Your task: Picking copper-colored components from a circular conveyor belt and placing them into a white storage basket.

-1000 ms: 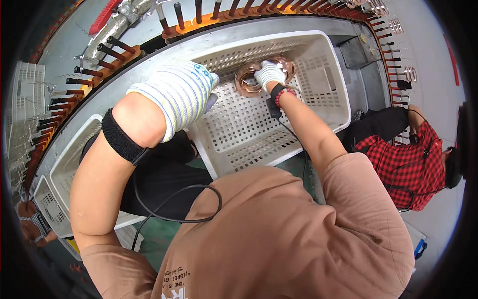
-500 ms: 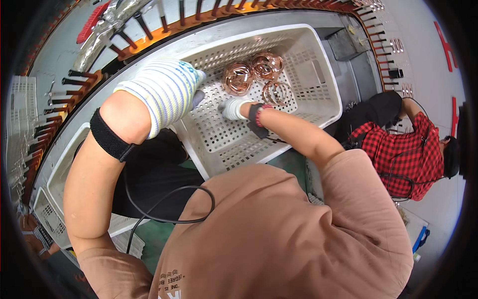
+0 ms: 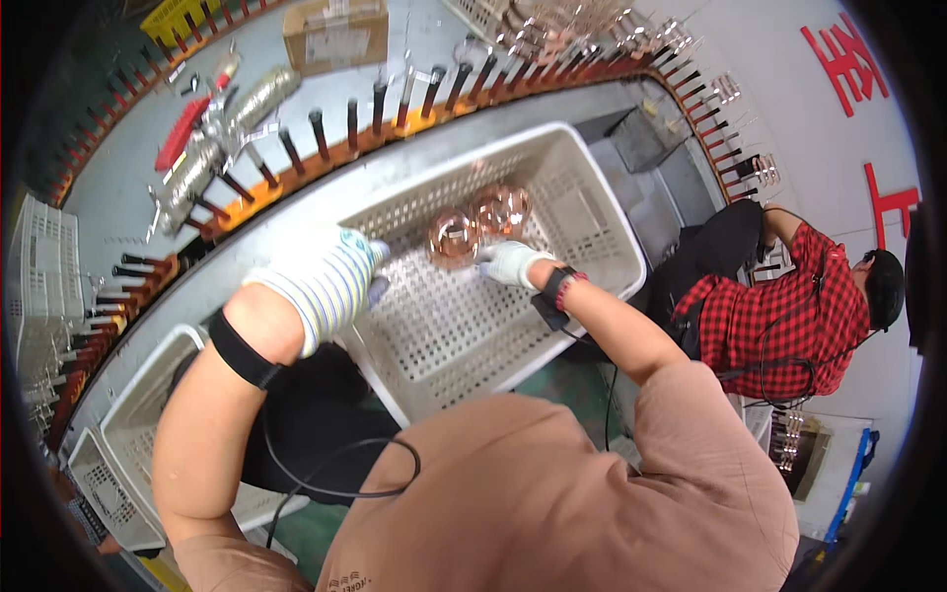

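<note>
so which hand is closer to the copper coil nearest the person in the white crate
Right. The right hand lies inside the white crate, its gloved fingers at the near copper coil, touching or nearly so. The left hand is at the crate's left wall, farther from the coil.

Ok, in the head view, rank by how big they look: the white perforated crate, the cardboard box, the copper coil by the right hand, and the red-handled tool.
1. white perforated crate
2. cardboard box, though it lies farther off
3. copper coil and red-handled tool: look about alike, so unranked
</note>
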A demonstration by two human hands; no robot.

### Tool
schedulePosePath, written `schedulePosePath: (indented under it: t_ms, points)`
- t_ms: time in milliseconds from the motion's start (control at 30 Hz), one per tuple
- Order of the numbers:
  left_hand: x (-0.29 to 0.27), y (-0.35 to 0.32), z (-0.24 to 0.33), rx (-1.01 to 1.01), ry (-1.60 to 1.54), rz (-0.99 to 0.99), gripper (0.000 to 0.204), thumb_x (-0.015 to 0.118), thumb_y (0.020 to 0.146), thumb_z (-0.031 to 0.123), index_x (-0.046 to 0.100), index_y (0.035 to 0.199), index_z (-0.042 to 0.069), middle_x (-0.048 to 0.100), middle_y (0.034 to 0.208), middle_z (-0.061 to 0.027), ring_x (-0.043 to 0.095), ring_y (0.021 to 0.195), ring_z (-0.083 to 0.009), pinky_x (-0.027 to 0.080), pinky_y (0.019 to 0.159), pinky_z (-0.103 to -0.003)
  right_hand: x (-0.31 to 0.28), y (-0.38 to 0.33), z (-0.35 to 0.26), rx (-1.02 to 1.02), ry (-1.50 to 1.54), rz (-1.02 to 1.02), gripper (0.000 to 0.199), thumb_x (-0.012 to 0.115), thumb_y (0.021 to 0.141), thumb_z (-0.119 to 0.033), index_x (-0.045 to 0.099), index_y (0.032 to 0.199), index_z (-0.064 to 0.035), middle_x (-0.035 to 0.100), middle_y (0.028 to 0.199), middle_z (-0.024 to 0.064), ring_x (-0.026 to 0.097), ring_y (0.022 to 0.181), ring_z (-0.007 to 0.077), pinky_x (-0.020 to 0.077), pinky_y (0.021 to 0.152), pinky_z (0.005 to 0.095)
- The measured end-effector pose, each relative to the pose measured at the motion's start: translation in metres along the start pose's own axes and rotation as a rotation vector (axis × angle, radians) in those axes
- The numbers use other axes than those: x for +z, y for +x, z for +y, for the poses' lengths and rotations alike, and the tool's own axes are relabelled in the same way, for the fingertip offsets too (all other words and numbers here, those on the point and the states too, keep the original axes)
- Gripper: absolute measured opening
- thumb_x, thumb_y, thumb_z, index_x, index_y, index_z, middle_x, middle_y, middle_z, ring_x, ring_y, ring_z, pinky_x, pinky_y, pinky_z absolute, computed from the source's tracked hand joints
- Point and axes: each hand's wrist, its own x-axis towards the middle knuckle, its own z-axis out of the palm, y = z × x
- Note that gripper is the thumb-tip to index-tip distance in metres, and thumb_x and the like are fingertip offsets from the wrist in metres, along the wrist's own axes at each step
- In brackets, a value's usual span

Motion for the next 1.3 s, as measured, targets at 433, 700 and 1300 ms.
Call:
schedulePosePath:
  t_ms: [433,700,1300]
  points:
    - [-0.022,0.102,0.019,-0.031,-0.32,-0.044,0.042,0.061,0.1,0.027,0.063,0.135,0.003,0.071,0.122,-0.0203,0.067,0.115,-0.0338,0.052,0.1,-0.04,-0.092,-0.138,0.228,0.669,0.17,0.617,0.061,0.065,0.089,-0.041,0.063,0.136,-0.0031,0.066,0.131,0.0253,0.062,0.123,0.0405,0.0482,0.107,0.0455]
    - [-0.019,0.178,-0.007,-0.274,-1.339,0.235,0.073,0.059,0.102,0.051,0.042,0.153,0.003,0.054,0.145,-0.0191,0.055,0.131,-0.0299,0.044,0.113,-0.045,-0.074,-0.138,0.288,0.449,0.347,0.456,0.052,0.063,0.091,-0.047,0.074,0.11,-0.0002,0.073,0.103,0.0274,0.071,0.099,0.0416,0.0551,0.09,0.0458]
    - [-0.087,0.263,-0.092,-0.585,-0.843,0.666,0.015,0.072,0.087,0.013,0.07,0.099,0.005,0.071,0.088,-0.0077,0.066,0.077,-0.0196,0.055,0.073,-0.032,-0.085,-0.15,0.26,0.508,0.464,0.522,0.05,0.067,0.092,-0.043,0.074,0.113,0.0015,0.073,0.108,0.0257,0.07,0.104,0.0417,0.0546,0.093,0.046]
